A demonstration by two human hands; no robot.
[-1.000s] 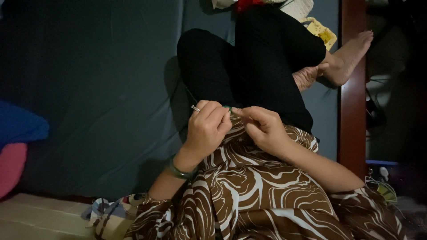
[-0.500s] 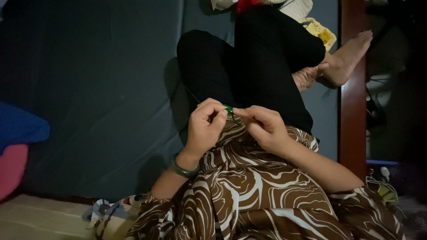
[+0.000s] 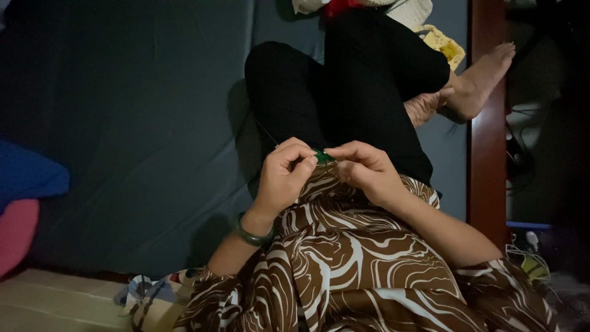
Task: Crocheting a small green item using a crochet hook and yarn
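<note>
Your left hand (image 3: 284,175) and right hand (image 3: 362,169) pinch the small green piece (image 3: 322,157) between them, fingertips closed on it.

Left hand (image 3: 284,177), right hand (image 3: 364,169) pinched together

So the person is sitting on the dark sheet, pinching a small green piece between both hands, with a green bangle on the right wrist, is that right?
Nearly, but the wrist is wrong. The head view shows the green bangle on the left wrist, below the left hand. The rest holds: both the left hand and the right hand pinch the small green piece, and the person sits on the dark sheet.
</note>
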